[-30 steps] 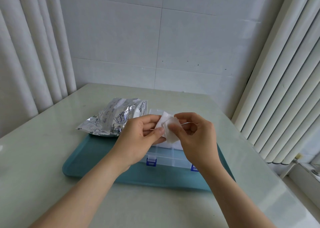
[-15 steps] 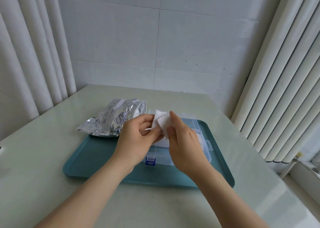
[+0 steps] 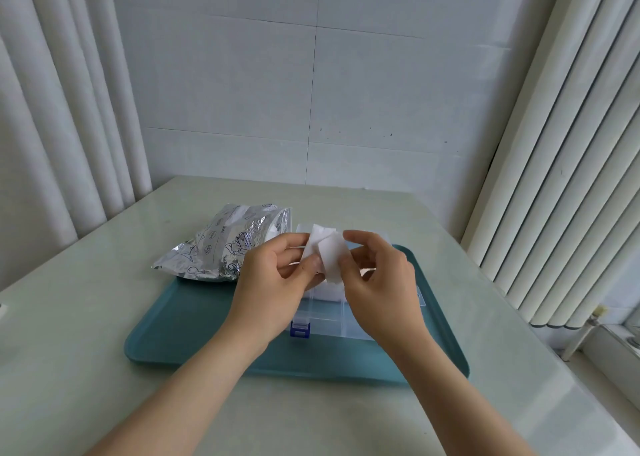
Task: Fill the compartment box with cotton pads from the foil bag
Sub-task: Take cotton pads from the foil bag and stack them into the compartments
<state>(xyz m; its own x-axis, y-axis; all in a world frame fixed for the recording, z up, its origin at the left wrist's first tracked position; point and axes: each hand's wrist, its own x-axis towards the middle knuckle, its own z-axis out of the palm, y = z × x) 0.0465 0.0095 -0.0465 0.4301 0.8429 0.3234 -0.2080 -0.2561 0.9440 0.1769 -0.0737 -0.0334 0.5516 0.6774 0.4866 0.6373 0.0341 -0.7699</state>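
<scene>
Both hands hold white cotton pads [image 3: 329, 251] in the air above the clear compartment box [image 3: 322, 313]. My left hand [image 3: 273, 282] pinches the pads from the left between thumb and fingers. From the right, my right hand [image 3: 377, 282] pinches the front pad at its edge. The box stands open on a teal tray [image 3: 194, 327], has a blue latch at its front, and is mostly hidden behind the hands. A crinkled silver foil bag [image 3: 225, 244] lies at the tray's back left, its open mouth facing the box.
The tray sits on a pale table [image 3: 86, 369] that meets a tiled wall at the back. White curtains hang at the left, and ribbed vertical blinds [image 3: 561, 178] close off the right side beyond the table edge.
My right hand has drawn back to the right and opened its fingers a little, pulling one pad partly away from the others. The left hand stays in place.
</scene>
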